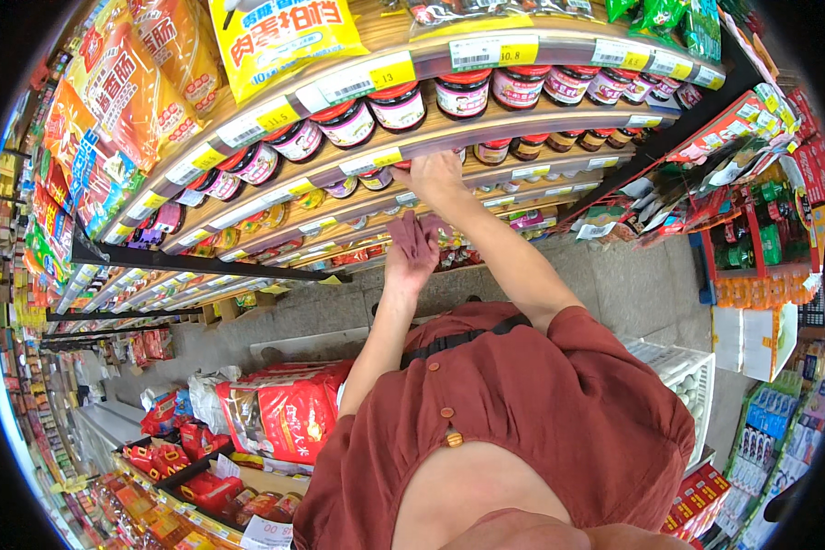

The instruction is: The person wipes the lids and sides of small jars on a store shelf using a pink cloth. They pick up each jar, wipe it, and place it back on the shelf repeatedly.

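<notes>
My left hand (410, 269) grips a crumpled mauve cloth (418, 237) in front of the lower shelves. Higher up, my right hand (436, 180) reaches in just below a shelf edge with price labels (371, 162). A bit of a red jar lid (402, 165) shows beside its fingers; most of that jar is hidden, so a grip on it cannot be made out. To the right of this hand stands a red-lidded jar (492, 151). Jars with purple labels (375, 180) sit to its left. Along the tier above runs a row of red-lidded glass jars (397, 108).
Bagged snacks (285, 41) lie on the top shelf. A black shelf frame bar (213, 265) juts out at left. Hanging packets (694, 172) are at right. Behind me are a red rice sack (282, 412) and a white plastic crate (705, 385). Grey floor tiles (632, 275) show between.
</notes>
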The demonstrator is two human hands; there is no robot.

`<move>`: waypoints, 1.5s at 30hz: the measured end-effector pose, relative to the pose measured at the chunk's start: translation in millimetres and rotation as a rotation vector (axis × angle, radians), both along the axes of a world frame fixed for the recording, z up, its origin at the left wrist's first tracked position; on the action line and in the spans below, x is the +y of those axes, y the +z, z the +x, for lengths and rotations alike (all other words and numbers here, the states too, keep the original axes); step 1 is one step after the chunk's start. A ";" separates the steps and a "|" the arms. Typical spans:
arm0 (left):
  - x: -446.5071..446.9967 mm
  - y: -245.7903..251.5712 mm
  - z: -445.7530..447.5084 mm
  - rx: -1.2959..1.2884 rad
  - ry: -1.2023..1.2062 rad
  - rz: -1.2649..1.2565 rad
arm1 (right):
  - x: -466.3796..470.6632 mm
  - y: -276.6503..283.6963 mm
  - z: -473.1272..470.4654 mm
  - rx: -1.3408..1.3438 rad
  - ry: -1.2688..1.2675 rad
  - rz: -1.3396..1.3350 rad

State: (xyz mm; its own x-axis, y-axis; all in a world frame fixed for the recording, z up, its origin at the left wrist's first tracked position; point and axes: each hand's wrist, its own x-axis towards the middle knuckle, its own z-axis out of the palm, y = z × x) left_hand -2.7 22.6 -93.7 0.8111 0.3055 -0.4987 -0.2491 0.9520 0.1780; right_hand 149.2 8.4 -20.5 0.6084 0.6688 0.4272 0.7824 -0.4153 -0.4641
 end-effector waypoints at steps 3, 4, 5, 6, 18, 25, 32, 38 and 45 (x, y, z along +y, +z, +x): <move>17.0 2.6 27.0 -0.154 0.034 0.109 | -11.5 6.4 -6.7 0.108 0.000 -0.008; 20.2 3.6 32.9 -0.093 0.057 0.118 | -15.3 7.8 -9.6 0.163 -0.006 -0.017; 22.9 4.7 36.5 -0.098 0.052 0.134 | -19.0 8.4 -12.6 0.175 -0.009 -0.002; 25.4 6.0 38.9 -0.101 0.045 0.150 | -23.0 8.3 -15.0 0.193 -0.012 0.008; 4.9 44.0 37.7 0.005 0.086 0.223 | -75.0 -13.0 -23.2 -0.017 0.144 0.335; -16.7 52.5 32.6 0.093 0.119 0.444 | -108.4 8.7 -42.8 0.053 0.149 0.303; -59.8 69.2 18.8 0.260 0.114 0.397 | -120.9 10.8 -44.9 0.402 0.291 0.488; -54.5 77.5 13.8 0.214 0.292 0.898 | -134.6 13.5 -50.5 0.653 0.289 0.594; -49.2 90.9 14.1 0.104 0.160 1.464 | -137.9 29.9 -63.0 0.848 0.403 0.640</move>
State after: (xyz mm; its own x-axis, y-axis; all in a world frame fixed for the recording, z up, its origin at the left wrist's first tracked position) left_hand 11.4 -26.6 -2.8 0.7017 0.6580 0.2734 -0.2581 -0.1230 0.9583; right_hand 86.3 -129.5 9.4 0.6539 0.6884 0.3139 0.1379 0.2995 -0.9441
